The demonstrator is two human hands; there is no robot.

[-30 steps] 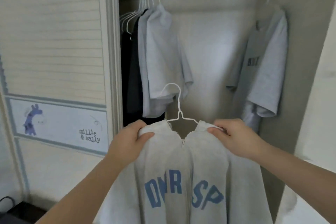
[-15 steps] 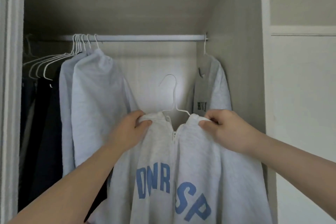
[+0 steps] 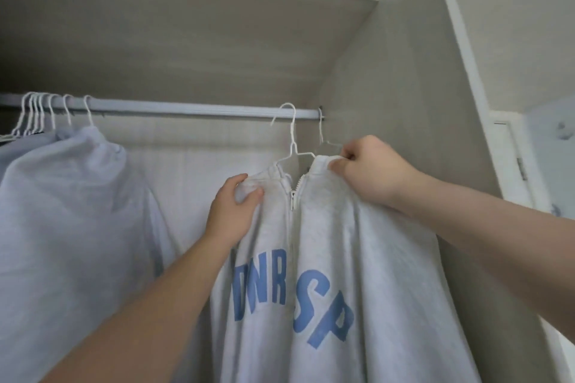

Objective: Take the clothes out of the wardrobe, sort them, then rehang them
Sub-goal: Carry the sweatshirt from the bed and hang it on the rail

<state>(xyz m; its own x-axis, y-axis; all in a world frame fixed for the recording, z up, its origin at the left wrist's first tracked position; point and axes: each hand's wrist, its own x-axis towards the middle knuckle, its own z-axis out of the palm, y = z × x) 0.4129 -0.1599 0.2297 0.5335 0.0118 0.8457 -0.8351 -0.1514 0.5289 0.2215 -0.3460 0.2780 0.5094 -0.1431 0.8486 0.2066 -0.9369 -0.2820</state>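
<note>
Grey fleece sweatshirt (image 3: 326,258) sits at 6 o'clock, our left hand (image 3: 231,208) gripping one shoulder and our right hand (image 3: 370,174) pinching the other to spread it on its white hanger (image 3: 293,137), whose hook at 12 o'clock is level with the rail (image 3: 186,108).

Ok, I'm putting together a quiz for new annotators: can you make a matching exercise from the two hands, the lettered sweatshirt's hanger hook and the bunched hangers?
1 left hand
2 right hand
3 hanger hook of the sweatshirt
4 bunched hangers

a at the left end of the rail
b grips the collar right of the zip
c at the rail, near its right end
d grips the collar left of the zip

Pairs: 1-d, 2-b, 3-c, 4-a
</note>
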